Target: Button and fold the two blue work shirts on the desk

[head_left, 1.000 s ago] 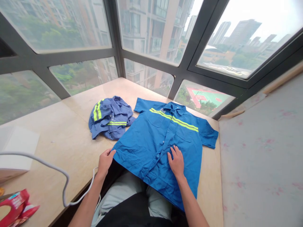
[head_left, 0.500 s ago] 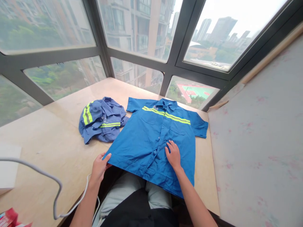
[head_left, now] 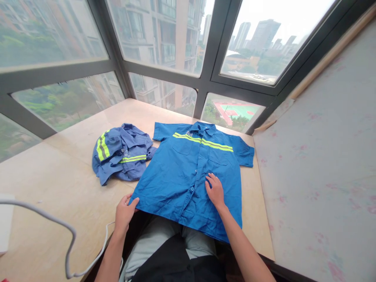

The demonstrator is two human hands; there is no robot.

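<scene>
A blue short-sleeved work shirt (head_left: 173,176) lies spread front up, its collar toward the window and its hem hanging over the near edge of the table. Yellow-green reflective tape crosses its chest. My left hand (head_left: 125,209) pinches the hem's left corner between thumb and fingers. On the shirt's right front, beside the button strip, my right hand (head_left: 215,190) rests palm down with its fingers stretched and holding nothing. To the left lies a crumpled, paler blue work shirt (head_left: 129,141) with similar tape, close to the spread shirt's left sleeve.
The pale wooden tabletop (head_left: 58,168) runs up to the window frame (head_left: 164,75). A grey-white cable (head_left: 69,231) loops at the lower left, near a white box (head_left: 6,227). A flowered wall (head_left: 311,168) bounds the right side.
The view has shifted slightly, moving the scene a little left. My left hand still grips the hem corner and my right hand stays flat on the shirt.
</scene>
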